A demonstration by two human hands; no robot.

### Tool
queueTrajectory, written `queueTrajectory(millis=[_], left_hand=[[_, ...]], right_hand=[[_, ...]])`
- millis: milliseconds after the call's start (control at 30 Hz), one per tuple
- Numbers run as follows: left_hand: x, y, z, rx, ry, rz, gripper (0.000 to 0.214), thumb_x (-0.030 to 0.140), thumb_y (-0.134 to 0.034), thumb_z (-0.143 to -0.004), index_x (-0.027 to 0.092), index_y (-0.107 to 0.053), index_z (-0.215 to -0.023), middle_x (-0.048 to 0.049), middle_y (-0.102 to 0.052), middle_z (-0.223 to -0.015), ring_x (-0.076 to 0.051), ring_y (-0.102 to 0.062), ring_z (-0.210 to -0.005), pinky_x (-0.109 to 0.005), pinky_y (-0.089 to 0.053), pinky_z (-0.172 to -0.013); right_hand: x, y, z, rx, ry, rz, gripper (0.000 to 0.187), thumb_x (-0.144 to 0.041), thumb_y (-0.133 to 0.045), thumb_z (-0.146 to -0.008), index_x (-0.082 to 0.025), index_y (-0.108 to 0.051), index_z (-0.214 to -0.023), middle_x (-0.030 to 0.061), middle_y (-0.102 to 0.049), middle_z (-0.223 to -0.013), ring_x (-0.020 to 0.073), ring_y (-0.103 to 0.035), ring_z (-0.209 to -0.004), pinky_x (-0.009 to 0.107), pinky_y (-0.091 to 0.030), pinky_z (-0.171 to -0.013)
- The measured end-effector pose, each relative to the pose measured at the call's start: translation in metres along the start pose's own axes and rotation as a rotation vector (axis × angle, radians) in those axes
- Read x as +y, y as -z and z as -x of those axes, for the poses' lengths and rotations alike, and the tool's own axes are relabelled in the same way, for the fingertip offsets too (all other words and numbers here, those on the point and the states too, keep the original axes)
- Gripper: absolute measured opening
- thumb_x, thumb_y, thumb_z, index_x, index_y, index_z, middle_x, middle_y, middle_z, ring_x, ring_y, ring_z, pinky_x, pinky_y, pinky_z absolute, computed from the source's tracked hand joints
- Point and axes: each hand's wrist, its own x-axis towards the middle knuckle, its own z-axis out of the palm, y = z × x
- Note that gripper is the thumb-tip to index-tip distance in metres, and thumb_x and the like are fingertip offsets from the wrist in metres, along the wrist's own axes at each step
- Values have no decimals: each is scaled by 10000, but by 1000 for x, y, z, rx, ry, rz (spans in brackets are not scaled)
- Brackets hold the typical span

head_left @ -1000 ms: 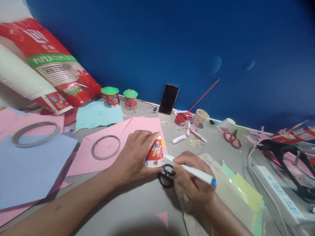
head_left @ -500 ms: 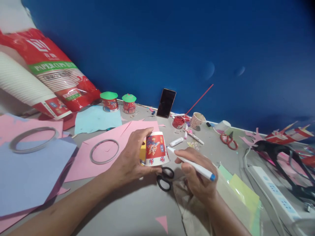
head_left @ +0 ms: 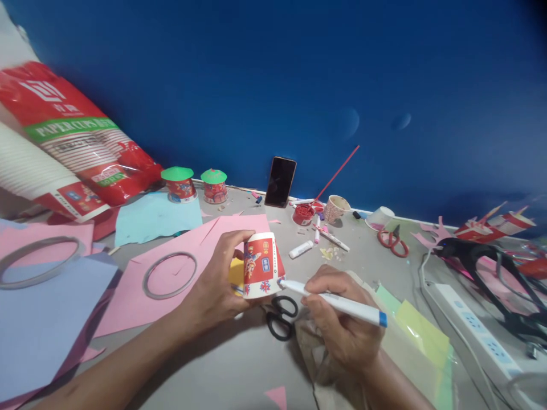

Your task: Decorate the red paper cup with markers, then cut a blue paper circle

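Observation:
My left hand [head_left: 220, 279] is closed round a red and white printed paper cup [head_left: 260, 262], held upside down with its wide rim at the bottom. Small red and blue marks run along the white band by that rim. A white marker with a blue end [head_left: 346, 304] lies in the grip of my right hand [head_left: 342, 319]; its tip meets the lower right of the cup near the rim. Black-handled scissors [head_left: 282, 319] rest on the table just below the cup. Behind my left fingers shows a bit of yellow paper [head_left: 236, 273].
Pink paper [head_left: 128, 296] with a grey tape ring [head_left: 170, 275] lies left, beside blue paper [head_left: 47, 319]. Two green-topped cups [head_left: 178, 185], a phone [head_left: 280, 182], a red paint pot [head_left: 303, 214] and red scissors [head_left: 393, 240] stand farther back. A power strip [head_left: 474, 327] lies right.
The cup has turned in my left hand, bringing a white printed strip into view. The marker's tip has moved down from the cup's side to near its rim. The view has shifted slightly.

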Motion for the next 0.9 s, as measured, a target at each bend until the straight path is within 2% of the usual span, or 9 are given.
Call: queueTrajectory(millis=[200,533,700,900], left_hand=[[12,7,-5,-76,-5,-29,974,431,-993,-815,371,-408,-1592,-118,-564,-1523,-355,-663,-1352,-487,-661,-1047],[13,8,-6,-90,19,-51,968,430,-1001,-804,351,-401,-1559,-120,-559,-1510,-358,-667,-1332,-505,-662,-1039],[15,10,-7,-106,54,-38,961,436,-998,-802,340,-399,-1548,-135,-552,-1513,-378,-660,-1344,-539,-652,-1060],[13,8,-6,-98,30,-38,961,430,-1000,-803,354,-410,-1557,-125,-555,-1517,-361,-662,-1342,-512,-650,-1061]], right_hand=[[-1,-1,-3,-22,-2,-23,184,-66,-646,-943,-230,-703,-1005,-6,-734,-756,153,-660,-612,265,-504,-576],[-1,-1,-3,-43,-21,-52,156,-79,-648,-955,-222,-706,-975,-7,-728,-718,146,-656,-589,250,-493,-556],[0,-2,-1,-21,-32,-71,134,-101,-674,-971,-218,-722,-1016,22,-758,-745,173,-682,-613,276,-537,-576],[0,-1,-3,-38,-42,-66,141,-92,-668,-959,-223,-718,-980,16,-759,-736,168,-683,-587,264,-506,-537]])
